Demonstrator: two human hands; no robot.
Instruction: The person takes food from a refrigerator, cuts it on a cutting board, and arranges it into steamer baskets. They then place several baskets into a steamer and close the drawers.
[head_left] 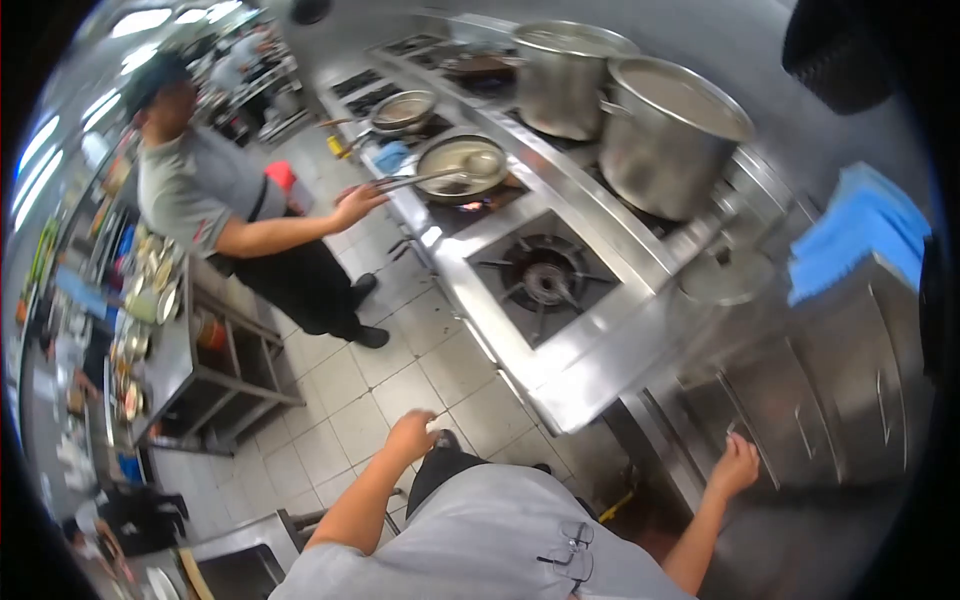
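Note:
My left hand (412, 436) hangs over the tiled floor in front of my body, loosely bent and a little blurred. Its fingers are partly apart, and I see nothing in them. On the right, my right hand (738, 466) reaches to the steel panels (770, 400) beside the stove, its fingers closed at a small metal handle (731, 428). The fingers hide most of that handle. Further along, similar panels carry thin upright handles (883, 405). A blue cloth (860, 230) lies above them.
Ahead stands a steel stove (600, 370) with a bare burner (545, 284) and two big pots (672, 140). A co-worker (210, 190) at the left holds a long-handled tool over a pan (462, 168). A work table (190, 360) with dishes stands at the left.

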